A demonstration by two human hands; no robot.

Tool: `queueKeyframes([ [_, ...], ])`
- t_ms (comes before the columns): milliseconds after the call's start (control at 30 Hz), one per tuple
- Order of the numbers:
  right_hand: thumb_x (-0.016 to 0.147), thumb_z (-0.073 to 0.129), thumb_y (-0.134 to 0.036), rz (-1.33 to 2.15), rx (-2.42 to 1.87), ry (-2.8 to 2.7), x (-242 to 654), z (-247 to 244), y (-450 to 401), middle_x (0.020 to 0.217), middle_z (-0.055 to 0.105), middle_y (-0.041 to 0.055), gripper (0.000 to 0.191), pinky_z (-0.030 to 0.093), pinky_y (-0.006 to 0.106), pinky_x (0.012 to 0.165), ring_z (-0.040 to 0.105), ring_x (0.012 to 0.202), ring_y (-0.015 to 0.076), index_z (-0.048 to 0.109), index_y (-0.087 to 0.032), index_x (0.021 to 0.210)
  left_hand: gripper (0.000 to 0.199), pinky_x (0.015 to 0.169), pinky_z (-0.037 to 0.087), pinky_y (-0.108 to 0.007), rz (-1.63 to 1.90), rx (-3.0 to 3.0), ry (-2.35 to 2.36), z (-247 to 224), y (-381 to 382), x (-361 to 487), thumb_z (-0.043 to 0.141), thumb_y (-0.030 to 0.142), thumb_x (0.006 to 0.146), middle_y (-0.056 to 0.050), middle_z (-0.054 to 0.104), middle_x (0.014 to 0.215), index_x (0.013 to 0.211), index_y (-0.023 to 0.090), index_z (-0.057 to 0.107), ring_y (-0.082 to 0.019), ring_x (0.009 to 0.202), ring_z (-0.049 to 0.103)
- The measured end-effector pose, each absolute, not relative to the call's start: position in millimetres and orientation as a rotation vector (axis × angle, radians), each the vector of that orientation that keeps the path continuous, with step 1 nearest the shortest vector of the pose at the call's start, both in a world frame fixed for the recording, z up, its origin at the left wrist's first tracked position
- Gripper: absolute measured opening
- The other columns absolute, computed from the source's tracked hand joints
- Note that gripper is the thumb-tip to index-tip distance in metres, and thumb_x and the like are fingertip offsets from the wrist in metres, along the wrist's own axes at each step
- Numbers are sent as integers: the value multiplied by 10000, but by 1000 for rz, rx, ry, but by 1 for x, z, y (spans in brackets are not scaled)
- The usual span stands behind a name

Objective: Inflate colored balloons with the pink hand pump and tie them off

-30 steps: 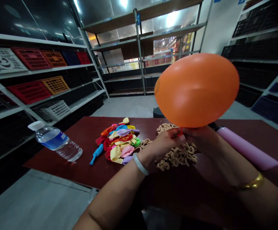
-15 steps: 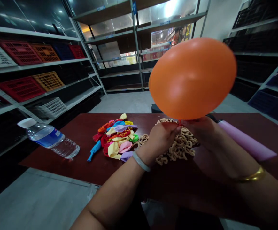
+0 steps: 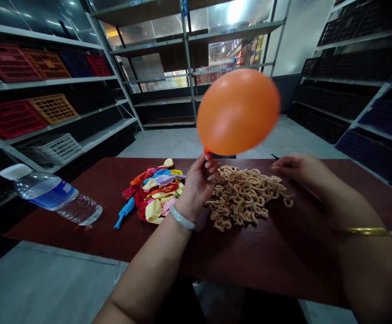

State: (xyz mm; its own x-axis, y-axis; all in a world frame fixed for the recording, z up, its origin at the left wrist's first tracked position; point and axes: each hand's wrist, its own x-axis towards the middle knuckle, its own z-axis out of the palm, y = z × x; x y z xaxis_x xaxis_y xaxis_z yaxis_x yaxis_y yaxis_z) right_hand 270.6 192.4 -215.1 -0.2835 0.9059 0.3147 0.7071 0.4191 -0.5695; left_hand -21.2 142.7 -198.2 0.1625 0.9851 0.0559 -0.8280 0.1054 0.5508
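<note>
An inflated orange balloon (image 3: 238, 112) stands above the table, its neck pinched in the fingers of my left hand (image 3: 201, 180). My right hand (image 3: 292, 168) is off to the right, apart from the balloon, its fingers bent together around what may be a small dark object, too small to name. Between and below the hands lies a heap of beige curled pieces (image 3: 243, 198). Left of my left hand is a pile of uninflated balloons (image 3: 155, 191) in red, yellow, blue, pink and purple.
A water bottle (image 3: 56, 195) with a white cap stands tilted in view at the left of the dark red table (image 3: 115, 243). Shelves (image 3: 91, 81) with red, orange and white crates line the left side; more racks stand behind and at the right.
My right hand has left the balloon's neck and moved right. The balloon has shifted left with my left hand and looks smaller. The pink cylinder at the right no longer shows.
</note>
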Motion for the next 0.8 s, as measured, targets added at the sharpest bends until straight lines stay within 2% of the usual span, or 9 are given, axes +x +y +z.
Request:
queueKeyframes([
  [133,760,683,-422,550,-1177,-2501,257,-219,191,877,702,54,177,475,349,757,627,790,188,768,-269,791,195,400,278,-157,1434,507,328,-198,145,-27,533,208,920,55,378,568,731,163,511,-44,451,374],
  [267,744,696,-418,316,-1203,-2685,234,-227,187,844,665,54,158,441,376,775,593,831,217,744,-272,780,197,391,271,-158,1445,513,334,-199,147,-28,527,199,923,57,372,562,731,159,510,-42,438,356],
  [400,771,646,-321,236,-1252,-2642,227,-231,187,806,640,55,134,427,354,731,569,794,204,697,-237,679,200,388,264,-161,1453,513,358,-198,147,-28,514,195,927,57,367,561,730,155,510,-43,445,366],
  [500,782,657,-400,476,-1236,-2375,235,-217,181,827,645,56,188,440,346,719,578,772,192,716,-229,731,178,383,252,-160,1465,520,376,-198,147,-27,530,182,913,57,370,559,737,156,519,-43,452,374],
  [600,775,686,-466,776,-1172,-1756,244,-197,169,869,657,43,228,458,331,715,590,781,177,715,-240,779,154,389,262,-162,1450,573,364,-200,147,-26,568,190,893,56,381,572,748,161,525,-45,463,390],
  [700,789,689,-433,997,-957,-1312,246,-183,161,813,646,12,186,485,303,750,587,765,144,697,-252,745,152,400,279,-166,1428,615,348,-205,148,-25,581,214,892,52,397,594,760,163,527,-50,486,416],
  [800,782,691,-387,1158,-786,-1089,243,-178,157,891,668,1,141,510,303,854,613,865,144,684,-253,737,153,406,284,-162,1439,613,363,-207,147,-24,600,227,885,49,415,609,769,161,527,-53,504,431],
])
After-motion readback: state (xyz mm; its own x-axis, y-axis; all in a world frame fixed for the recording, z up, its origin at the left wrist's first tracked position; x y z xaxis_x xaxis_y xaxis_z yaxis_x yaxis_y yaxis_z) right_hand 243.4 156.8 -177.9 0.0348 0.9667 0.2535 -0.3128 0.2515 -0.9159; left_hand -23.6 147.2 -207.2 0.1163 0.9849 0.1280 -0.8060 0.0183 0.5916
